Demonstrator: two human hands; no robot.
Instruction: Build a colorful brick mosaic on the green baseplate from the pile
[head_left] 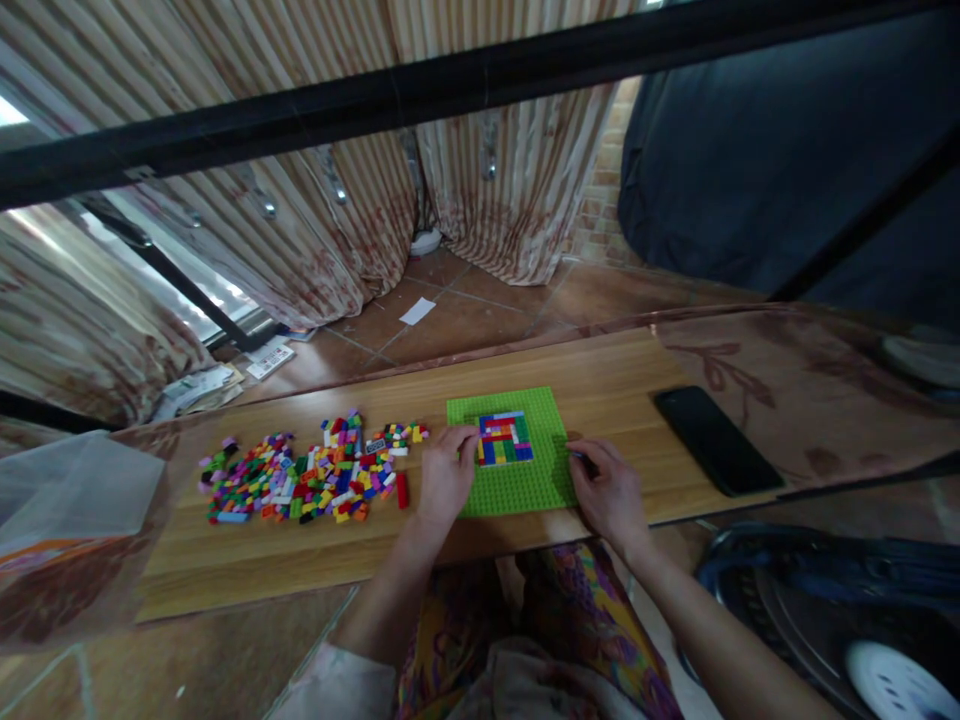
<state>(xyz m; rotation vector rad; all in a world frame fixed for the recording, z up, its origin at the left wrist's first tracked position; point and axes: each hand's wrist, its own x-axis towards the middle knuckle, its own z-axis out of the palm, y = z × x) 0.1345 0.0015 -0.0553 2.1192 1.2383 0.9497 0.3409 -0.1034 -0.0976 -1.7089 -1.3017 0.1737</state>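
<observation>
A green studded baseplate lies on the wooden board, with a block of coloured toy bricks in red, blue, green, yellow and white pressed onto its middle. My left hand reaches over the plate's left side, fingertips pinched together at the left edge of the brick block. Whatever may be between those fingers is hidden. At the plate's right edge rests my right hand, its fingers curled and thumb and forefinger close together. Something small may be in that pinch, but I cannot make it out.
Many loose toy bricks are spread over the left of the wooden board. A dark phone lies at the right end. A clear plastic container stands at far left. A black bar crosses above, before curtains.
</observation>
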